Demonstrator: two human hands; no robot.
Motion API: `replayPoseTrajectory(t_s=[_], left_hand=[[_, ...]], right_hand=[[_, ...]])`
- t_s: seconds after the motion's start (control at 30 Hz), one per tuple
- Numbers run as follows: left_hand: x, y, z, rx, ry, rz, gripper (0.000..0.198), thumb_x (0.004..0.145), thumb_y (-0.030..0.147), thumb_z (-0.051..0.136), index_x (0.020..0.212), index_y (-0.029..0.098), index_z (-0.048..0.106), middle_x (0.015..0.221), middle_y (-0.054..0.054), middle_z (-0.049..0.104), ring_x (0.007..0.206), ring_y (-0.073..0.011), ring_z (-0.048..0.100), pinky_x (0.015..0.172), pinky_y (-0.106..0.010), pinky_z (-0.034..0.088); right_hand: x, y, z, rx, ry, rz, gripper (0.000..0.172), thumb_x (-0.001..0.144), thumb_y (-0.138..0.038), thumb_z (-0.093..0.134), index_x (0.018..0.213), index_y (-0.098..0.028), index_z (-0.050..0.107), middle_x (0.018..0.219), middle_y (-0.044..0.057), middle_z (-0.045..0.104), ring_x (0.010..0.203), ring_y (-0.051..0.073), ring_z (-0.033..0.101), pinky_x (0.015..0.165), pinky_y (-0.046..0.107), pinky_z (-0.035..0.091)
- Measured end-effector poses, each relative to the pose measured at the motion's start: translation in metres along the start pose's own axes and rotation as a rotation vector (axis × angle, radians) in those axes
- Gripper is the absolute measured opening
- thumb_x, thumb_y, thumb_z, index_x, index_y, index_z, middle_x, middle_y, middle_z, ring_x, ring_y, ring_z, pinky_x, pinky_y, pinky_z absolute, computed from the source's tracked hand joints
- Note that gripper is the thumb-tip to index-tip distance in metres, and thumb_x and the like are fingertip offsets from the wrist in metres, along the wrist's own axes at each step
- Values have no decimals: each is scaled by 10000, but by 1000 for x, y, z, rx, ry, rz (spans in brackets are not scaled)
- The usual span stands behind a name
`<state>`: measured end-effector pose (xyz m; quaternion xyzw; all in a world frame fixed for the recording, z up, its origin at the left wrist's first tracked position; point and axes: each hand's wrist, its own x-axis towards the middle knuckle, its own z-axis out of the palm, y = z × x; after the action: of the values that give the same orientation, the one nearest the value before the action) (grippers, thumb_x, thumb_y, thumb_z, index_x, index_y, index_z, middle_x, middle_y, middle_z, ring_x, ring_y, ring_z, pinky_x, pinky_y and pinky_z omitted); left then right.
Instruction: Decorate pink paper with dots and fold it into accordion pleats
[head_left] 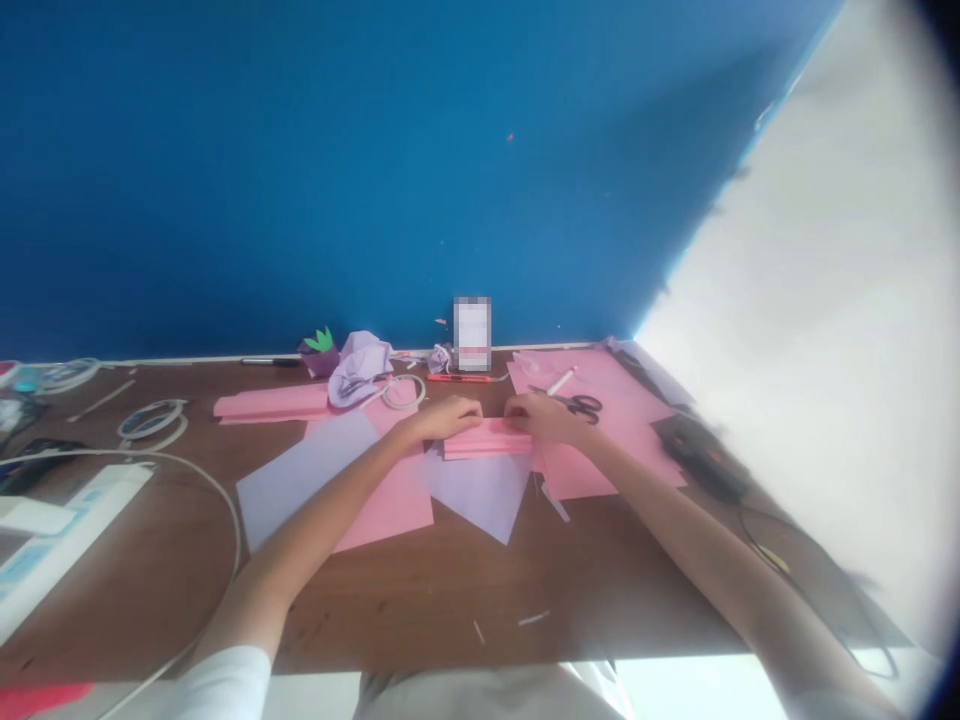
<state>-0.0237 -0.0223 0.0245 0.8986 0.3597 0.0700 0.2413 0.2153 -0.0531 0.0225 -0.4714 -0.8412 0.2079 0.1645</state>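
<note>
A folded strip of pink paper (487, 442) lies in front of me with pleat-like lines along its length. My left hand (450, 418) grips its far left edge, fingers bent down onto it. At the far right edge my right hand (541, 416) has its fingers closed on the same paper. Beneath the strip is a lilac paper sheet (484, 500), one corner pointing toward me. Black-handled scissors (583, 406) and a white pen (562, 380) rest on a pink sheet (622, 440) just beyond my right hand.
Further left lie a folded pink piece (274, 402), crumpled lilac paper (361, 368) and a tape roll (403, 392). A power strip (75, 540) with a white cable (225, 500) occupies the left side. At right sits a dark corded device (701, 455). A blue wall (337, 180) bounds the back.
</note>
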Motion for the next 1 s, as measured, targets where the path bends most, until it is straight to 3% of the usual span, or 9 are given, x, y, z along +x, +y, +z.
replayPoseTrajectory(t_s=[0.1,0.4,0.73,1.0], left_hand=[[2,0,4,22,17,44,256,890,401,475,874,203,637,860,-15,656,738,-156,576,599,-235,349],[10,-5,16,151,223,146,210,916,307,480,896,194,656,888,-36,588,844,-164,564,704,-259,387],[10,-4,18,418,203,196,177,930,227,448,931,181,618,930,-50,580,927,-173,558,778,-272,416],[5,0,17,526,205,215,164,933,223,444,893,170,594,867,-55,601,876,-182,567,725,-271,412]], right_hand=[[-1,-4,-1,-15,24,-54,129,808,-151,519,785,-177,644,759,0,663,678,121,559,631,232,358],[7,4,10,-176,137,-180,155,826,-98,520,870,-156,657,883,60,650,847,170,560,742,267,396],[9,9,18,-442,119,-251,219,836,-54,476,913,-154,655,890,77,618,874,189,532,735,284,353],[6,7,18,-349,160,-275,210,816,-40,473,830,-159,646,870,66,586,811,168,518,681,268,350]])
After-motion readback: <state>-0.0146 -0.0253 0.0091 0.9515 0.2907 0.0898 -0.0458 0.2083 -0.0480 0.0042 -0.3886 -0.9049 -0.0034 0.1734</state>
